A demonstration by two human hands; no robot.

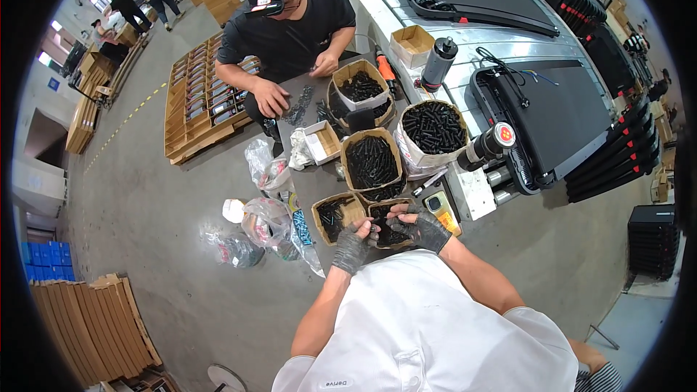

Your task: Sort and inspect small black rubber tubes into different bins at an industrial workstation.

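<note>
My left hand [355,245], in a dark fingerless glove, is closed in a pinch over the near edge of the open boxes. My right hand [422,226], gloved the same way, has its fingers bent together close beside it. Whatever the fingertips hold is too small to name. Beneath them is a small cardboard box [401,244] of black parts. Left of it stands another cardboard box [315,212] with fewer black pieces. Beyond, a larger carton [398,152] is full of black screw-like parts. A yellow-cased phone [440,207] lies right of my right hand.
Across the table a co-worker [290,36] handles small pieces. A white bucket [408,156] of black rods stands by the metal roller conveyor [465,65], which carries black panels [559,112]. Plastic bags [265,221] and a tray of blue screws [302,226] are at the left.
</note>
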